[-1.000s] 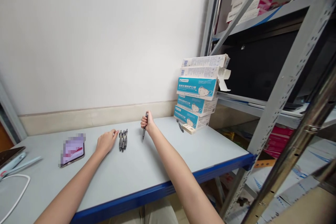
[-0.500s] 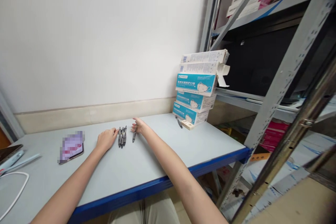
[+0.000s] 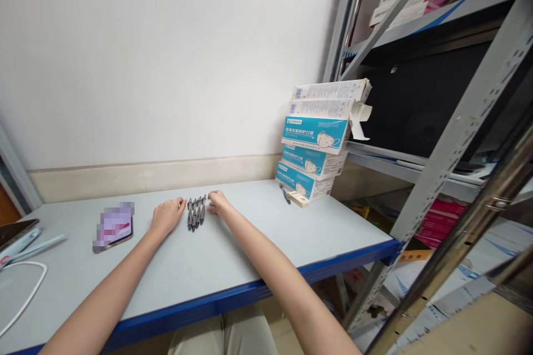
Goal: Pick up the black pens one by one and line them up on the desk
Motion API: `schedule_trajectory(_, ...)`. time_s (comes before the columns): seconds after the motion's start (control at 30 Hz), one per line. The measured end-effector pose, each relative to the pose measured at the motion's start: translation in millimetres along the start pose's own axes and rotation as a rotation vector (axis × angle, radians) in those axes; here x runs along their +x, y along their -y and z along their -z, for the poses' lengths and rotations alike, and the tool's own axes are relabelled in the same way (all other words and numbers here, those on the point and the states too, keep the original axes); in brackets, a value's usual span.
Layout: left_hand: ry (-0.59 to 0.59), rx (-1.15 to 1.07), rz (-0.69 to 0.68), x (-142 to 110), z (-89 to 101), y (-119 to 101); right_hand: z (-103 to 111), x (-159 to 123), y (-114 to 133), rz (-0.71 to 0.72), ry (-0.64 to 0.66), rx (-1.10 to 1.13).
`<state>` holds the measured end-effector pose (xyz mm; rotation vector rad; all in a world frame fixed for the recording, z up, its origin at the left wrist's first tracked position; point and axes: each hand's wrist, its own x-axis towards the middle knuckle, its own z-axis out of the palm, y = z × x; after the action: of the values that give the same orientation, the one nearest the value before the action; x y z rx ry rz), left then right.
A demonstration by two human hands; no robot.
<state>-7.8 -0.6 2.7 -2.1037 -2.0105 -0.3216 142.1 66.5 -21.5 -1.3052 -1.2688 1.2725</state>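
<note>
Several black-and-grey pens (image 3: 195, 214) lie side by side on the grey tabletop (image 3: 175, 277), their tips toward me. Just left of the row rests my left hand (image 3: 166, 216), its fingers curled in and its thumb side close to the leftmost pen; nothing shows in it. On the other side, my right hand (image 3: 217, 201) is beside the rightmost pen, fingers bent but apart, holding nothing. Whether its fingertips touch that pen is too small to tell.
Mask boxes (image 3: 314, 136) are stacked at the back right, with another pen (image 3: 285, 194) and a small cream box (image 3: 298, 198) before them. A phone (image 3: 114, 227) and a white cable (image 3: 39, 283) lie left. A metal shelf (image 3: 441, 138) stands right.
My right hand has brought a pen leftward, laid it at the right end of the row and let it go. My left hand has stayed by the pens.
</note>
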Motion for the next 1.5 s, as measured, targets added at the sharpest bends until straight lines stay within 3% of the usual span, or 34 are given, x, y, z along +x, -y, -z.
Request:
schedule_trajectory(0.07, 0.000, 0.005, -0.003, 1, -1.5, 1, 16, -4, 4, -0.023, -0.098, -0.074)
schedule_trajectory(0.17, -0.020, 0.010, -0.006, 1, -3.0, 2, 63, -12, 9, 0.084, -0.293, -0.233)
schedule_trajectory(0.23, -0.017, 0.011, -0.004, 2, -2.9, 3, 105, -18, 8, 0.281, -0.557, -0.686)
schedule_trajectory(0.3, -0.006, 0.009, -0.007, 3, -2.4, 3, 147, -24, 5, 0.237, -0.702, -1.047)
schedule_trajectory(0.4, -0.005, 0.008, -0.019, 3, -1.3, 2, 194, -30, -4, 0.062, -0.770, -1.352)
schedule_trajectory(0.53, -0.005, 0.007, -0.025, 3, -0.4, 0, 216, -31, -11, -0.125, -0.735, -1.454)
schedule_trajectory(0.67, 0.003, -0.005, -0.003, 4, -1.0, 0, 210, -30, -10, -0.036, -0.683, -1.435)
schedule_trajectory(0.8, -0.119, -0.086, -0.077, 5, -3.9, 3, 176, -26, -1, 0.180, -0.575, -1.176)
schedule_trajectory(0.9, -0.341, -0.078, -0.252, 6, -5.9, 2, 129, -21, 9, 0.292, -0.296, -0.996)
schedule_trajectory(0.97, -0.426, -0.024, -0.354, 4, -5.7, 1, 94, -20, 14, 0.389, -0.099, -0.934)
schedule_trajectory(1.03, -0.423, 0.021, -0.438, 2, -4.1, -1, 64, -23, 17, 0.554, 0.216, -0.771)
schedule_trajectory(1.13, -0.306, 0.093, -0.498, -1, -1.3, -3, 42, -31, 16, 0.626, 0.390, -0.613)
schedule_trajectory(1.33, -0.119, 0.094, -0.503, -2, -4.0, -12, 52, -40, 11, 0.640, 0.369, -0.684)
schedule_trajectory(1.5, 0.025, -0.022, -0.408, -3, -2.7, -15, 50, -44, 7, 0.871, 0.266, -0.811)
